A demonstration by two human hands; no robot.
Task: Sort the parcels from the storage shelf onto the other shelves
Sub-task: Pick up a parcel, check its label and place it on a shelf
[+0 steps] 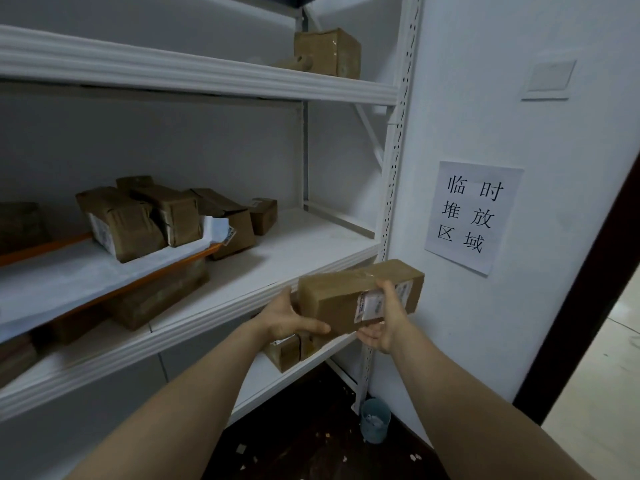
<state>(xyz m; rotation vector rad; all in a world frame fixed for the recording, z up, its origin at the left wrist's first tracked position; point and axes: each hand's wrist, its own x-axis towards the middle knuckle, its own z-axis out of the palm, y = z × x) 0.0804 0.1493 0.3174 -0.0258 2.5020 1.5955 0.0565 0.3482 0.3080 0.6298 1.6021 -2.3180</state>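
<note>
I hold a long brown cardboard parcel with a white label in front of the white storage shelf, just off the middle board's right front corner. My left hand grips its left end from below, thumb along the near face. My right hand grips its right part, thumb over the label and fingers underneath. Several brown parcels lie in a heap further back on the middle board, some on a white and orange flat package.
A brown box sits on the top board. Another parcel lies on the lower board under my hands. A paper sign hangs on the white wall at right. A small grey bin stands on the dark floor.
</note>
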